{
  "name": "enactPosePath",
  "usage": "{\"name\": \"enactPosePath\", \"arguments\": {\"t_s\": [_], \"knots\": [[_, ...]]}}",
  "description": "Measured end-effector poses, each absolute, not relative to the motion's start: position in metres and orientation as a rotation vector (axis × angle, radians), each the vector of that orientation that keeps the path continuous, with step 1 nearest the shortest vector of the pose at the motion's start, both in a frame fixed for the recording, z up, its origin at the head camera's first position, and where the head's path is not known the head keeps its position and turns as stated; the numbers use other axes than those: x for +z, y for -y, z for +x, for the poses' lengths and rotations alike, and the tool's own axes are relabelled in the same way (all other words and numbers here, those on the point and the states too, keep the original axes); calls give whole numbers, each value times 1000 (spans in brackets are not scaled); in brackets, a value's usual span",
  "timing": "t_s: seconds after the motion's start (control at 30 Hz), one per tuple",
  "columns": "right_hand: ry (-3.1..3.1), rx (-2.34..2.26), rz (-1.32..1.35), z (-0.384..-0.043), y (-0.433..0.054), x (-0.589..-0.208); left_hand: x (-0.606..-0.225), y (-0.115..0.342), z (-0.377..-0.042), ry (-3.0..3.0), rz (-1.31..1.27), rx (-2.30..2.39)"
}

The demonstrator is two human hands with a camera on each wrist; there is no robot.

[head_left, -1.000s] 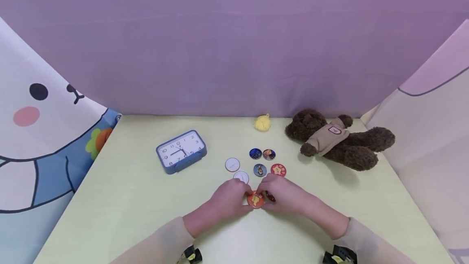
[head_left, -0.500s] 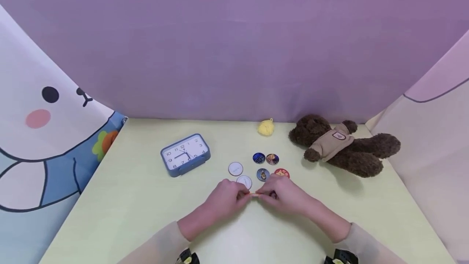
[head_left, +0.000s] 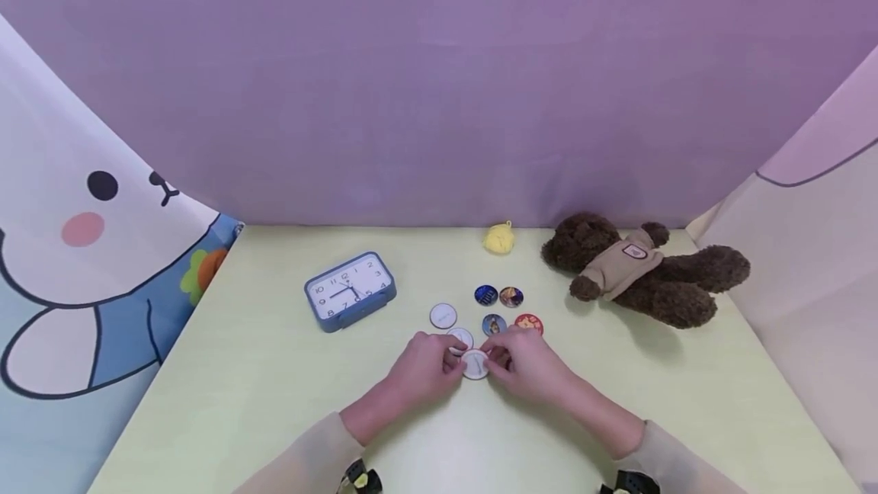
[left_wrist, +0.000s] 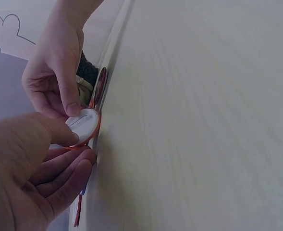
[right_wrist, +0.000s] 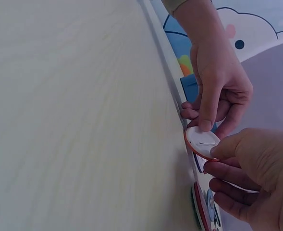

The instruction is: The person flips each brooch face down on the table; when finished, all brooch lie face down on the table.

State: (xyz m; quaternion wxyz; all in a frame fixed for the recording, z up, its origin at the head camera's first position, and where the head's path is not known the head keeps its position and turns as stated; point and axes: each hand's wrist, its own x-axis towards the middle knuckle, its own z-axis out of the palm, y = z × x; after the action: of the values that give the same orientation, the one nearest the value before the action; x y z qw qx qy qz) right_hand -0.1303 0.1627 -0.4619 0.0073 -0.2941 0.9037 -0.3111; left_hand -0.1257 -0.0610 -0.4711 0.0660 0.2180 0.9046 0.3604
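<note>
A round pin badge (head_left: 475,364) with an orange rim shows its white back and pin; the right wrist view shows the pin on the badge back (right_wrist: 199,138) closely. My left hand (head_left: 427,369) pinches one edge between thumb and fingers. From the other side, my right hand (head_left: 530,361) pinches the opposite edge. Just beyond the fingers lie two badges with white backs up, one nearer (head_left: 463,337) and one farther (head_left: 443,315). A dark red badge (left_wrist: 101,86) appears beyond the right hand in the left wrist view; the right hand hides it in the head view.
Picture-side-up badges lie behind the right hand: a dark blue one (head_left: 485,295), a red one (head_left: 529,323) and others. A blue alarm clock (head_left: 351,290) stands at left. A yellow trinket (head_left: 499,238) and a brown teddy bear (head_left: 638,269) are at the back.
The held badge has turned over, from its orange picture face through edge-on to its white back. Both hands stay in nearly the same place, and the head view shifts slightly.
</note>
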Motion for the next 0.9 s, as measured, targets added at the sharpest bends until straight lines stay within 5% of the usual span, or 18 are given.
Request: {"name": "enactPosePath", "arguments": {"t_s": [0.9], "knots": [[-3026,-923,-841,-160,-199,-449,-454,52,-152,-2891,683,1030]]}}
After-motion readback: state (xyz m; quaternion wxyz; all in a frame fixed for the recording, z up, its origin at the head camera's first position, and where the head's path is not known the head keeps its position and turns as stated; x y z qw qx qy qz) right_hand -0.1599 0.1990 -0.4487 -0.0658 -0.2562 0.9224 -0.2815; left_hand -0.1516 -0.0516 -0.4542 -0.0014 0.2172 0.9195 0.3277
